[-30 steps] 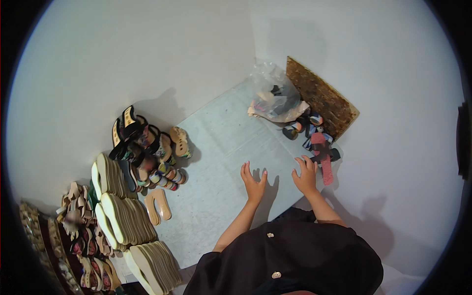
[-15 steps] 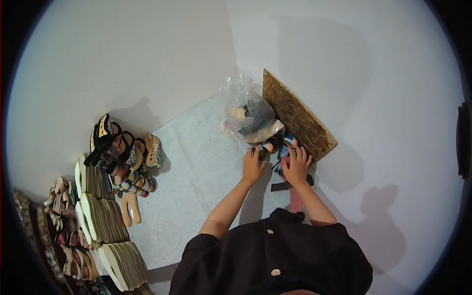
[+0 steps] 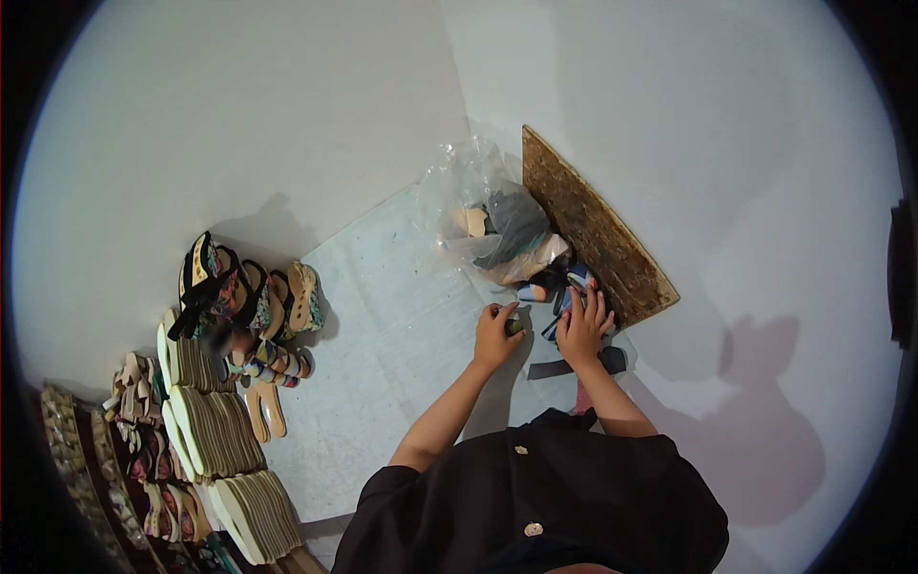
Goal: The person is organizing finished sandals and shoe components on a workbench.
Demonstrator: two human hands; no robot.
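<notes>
My left hand (image 3: 497, 339) is curled round a small dark olive, rounded object (image 3: 514, 327) just above the pale table. My right hand (image 3: 581, 333) lies with its fingers stretched over a cluster of blue, white and orange patterned straps (image 3: 579, 275); what its fingertips press on is partly hidden. One loose patterned strap (image 3: 533, 293) lies between the hands, nearer the far side. Below my right wrist is a dark grey strip (image 3: 548, 369), and a bit of pink material (image 3: 582, 396) shows beside that forearm.
A clear plastic bag (image 3: 512, 225) of fabric pieces stands beyond my hands, beside a brown board (image 3: 598, 230) against the wall. Along the left of the pale table (image 3: 382, 316) are patterned wedge sandals (image 3: 253, 292), stacked cream soles (image 3: 215, 430) and two beige insoles (image 3: 265, 411).
My left hand has drawn apart from the patterned straps, with the olive object in its fingers. My right hand stays over the straps. Less of the pink material shows, and the view has shifted slightly.
</notes>
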